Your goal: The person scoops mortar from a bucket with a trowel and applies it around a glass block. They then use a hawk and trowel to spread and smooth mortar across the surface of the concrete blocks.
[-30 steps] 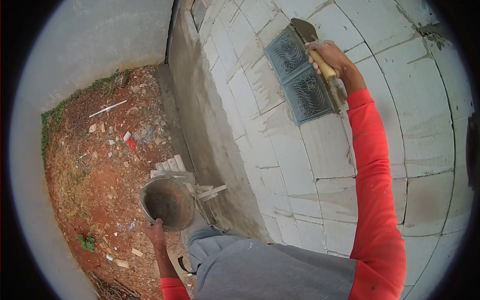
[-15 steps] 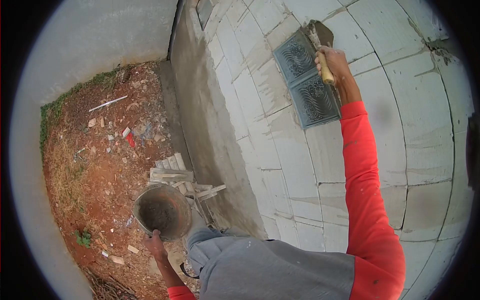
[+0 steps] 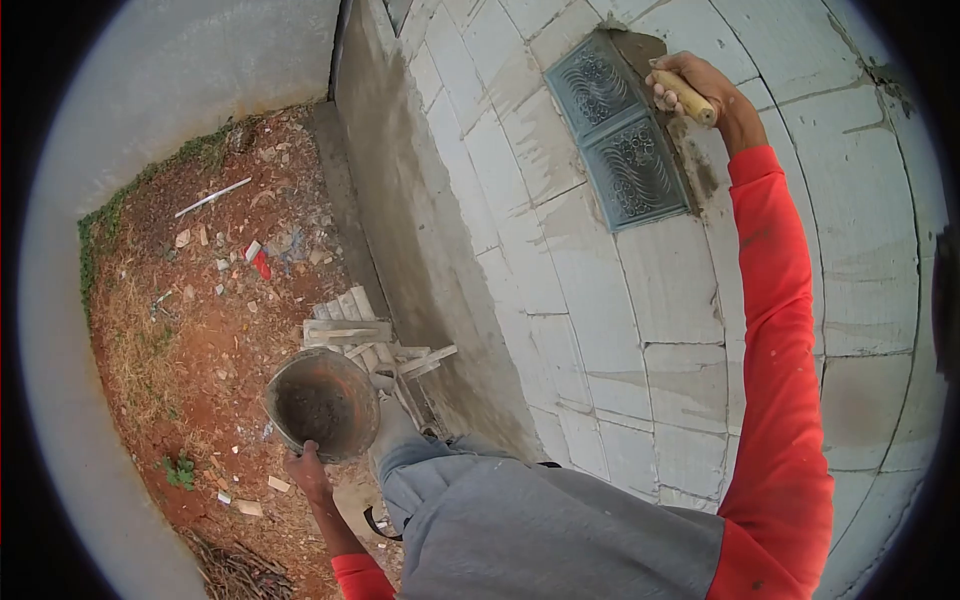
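High on the wall, my right hand (image 3: 690, 85) is closed round the yellowish wooden handle of a trowel (image 3: 686, 97); most of its blade is hard to make out. Just left of it, two patterned glass blocks (image 3: 633, 175) sit in the block wall (image 3: 682, 290), with wet mortar along their right edge. My left hand (image 3: 308, 468) grips the near rim of a round bucket (image 3: 362, 400), which holds some dark grey mortar (image 3: 315, 405) at its bottom.
Stacked wooden pieces (image 3: 350, 330) lie beyond the bucket at the wall's foot. Red soil (image 3: 200, 360) with rubble and a white stick (image 3: 213, 197) covers the ground at left. A grey plastered wall (image 3: 200, 80) bounds it. Dry twigs (image 3: 235, 565) lie at the bottom left.
My right hand with the trowel has moved right, away from the glass blocks, and its handle is tilted more. My left hand still holds the bucket, slightly higher in view.
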A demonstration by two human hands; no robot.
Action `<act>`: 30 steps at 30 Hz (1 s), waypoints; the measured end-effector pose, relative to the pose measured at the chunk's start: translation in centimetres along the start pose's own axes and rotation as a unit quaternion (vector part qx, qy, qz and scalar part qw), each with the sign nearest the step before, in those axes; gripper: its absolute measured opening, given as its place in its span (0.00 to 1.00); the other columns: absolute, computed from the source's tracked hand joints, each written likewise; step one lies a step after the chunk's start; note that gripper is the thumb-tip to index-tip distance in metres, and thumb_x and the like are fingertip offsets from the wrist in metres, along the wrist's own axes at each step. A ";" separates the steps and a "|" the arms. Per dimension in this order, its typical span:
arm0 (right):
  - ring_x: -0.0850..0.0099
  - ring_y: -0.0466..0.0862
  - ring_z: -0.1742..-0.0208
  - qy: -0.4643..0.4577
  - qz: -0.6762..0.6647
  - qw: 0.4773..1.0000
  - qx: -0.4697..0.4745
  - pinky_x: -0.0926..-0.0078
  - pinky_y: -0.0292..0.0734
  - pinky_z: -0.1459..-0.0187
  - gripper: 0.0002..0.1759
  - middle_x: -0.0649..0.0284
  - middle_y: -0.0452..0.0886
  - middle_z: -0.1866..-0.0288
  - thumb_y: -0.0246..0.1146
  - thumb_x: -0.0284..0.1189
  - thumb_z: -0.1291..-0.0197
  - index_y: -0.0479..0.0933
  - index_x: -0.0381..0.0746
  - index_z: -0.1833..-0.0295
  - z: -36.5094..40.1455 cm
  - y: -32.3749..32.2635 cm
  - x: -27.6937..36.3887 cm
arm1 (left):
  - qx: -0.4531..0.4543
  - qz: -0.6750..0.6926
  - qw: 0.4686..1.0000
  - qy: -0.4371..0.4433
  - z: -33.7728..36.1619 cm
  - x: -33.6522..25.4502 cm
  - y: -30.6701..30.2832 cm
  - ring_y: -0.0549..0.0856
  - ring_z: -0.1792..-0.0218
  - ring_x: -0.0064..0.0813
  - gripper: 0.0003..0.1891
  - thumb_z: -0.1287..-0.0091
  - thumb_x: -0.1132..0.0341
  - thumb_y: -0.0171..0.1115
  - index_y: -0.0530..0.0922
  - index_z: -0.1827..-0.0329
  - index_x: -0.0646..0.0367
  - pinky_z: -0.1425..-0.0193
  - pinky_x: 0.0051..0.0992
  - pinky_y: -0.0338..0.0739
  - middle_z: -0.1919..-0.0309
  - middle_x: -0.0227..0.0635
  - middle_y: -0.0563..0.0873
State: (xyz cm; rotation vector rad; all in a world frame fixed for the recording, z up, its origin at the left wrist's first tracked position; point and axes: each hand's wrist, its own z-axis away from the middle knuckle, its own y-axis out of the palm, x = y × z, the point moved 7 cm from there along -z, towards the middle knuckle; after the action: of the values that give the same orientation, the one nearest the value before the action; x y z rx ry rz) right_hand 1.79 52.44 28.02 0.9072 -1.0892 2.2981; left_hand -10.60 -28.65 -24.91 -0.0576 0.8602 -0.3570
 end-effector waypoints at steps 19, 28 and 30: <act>0.83 0.78 0.81 -0.132 0.213 0.965 -0.081 0.83 0.75 0.82 0.18 0.69 0.82 0.72 0.57 0.43 0.22 0.79 0.37 0.53 -2.8 0.8 6.7 | -0.001 0.014 1.000 0.018 0.8 2.0 -2.1 0.85 0.60 0.25 0.14 0.37 0.79 0.62 0.86 0.49 0.71 0.50 0.28 0.80 0.58 0.33 0.90; 0.79 0.79 0.79 -0.208 0.120 0.965 -0.105 0.78 0.79 0.79 0.17 0.66 0.82 0.69 0.58 0.41 0.19 0.79 0.37 0.52 4.7 3.3 3.6 | 0.013 -0.051 0.997 0.061 1.2 -1.1 1.0 0.84 0.60 0.25 0.14 0.37 0.79 0.62 0.86 0.50 0.72 0.50 0.30 0.80 0.59 0.33 0.90; 0.79 0.79 0.79 -0.153 0.155 0.976 0.026 0.78 0.78 0.78 0.17 0.66 0.81 0.69 0.59 0.41 0.19 0.79 0.38 0.54 7.1 9.4 -0.8 | 0.022 -0.107 0.992 0.064 1.2 -2.7 2.9 0.84 0.60 0.25 0.14 0.37 0.78 0.62 0.87 0.50 0.72 0.50 0.30 0.80 0.59 0.34 0.91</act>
State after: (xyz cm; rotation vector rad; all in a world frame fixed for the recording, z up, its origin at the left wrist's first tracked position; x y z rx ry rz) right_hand -0.89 41.11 26.04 1.2177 -1.3895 2.5011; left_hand -10.48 -25.16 -22.74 -0.0880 0.9747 -0.5862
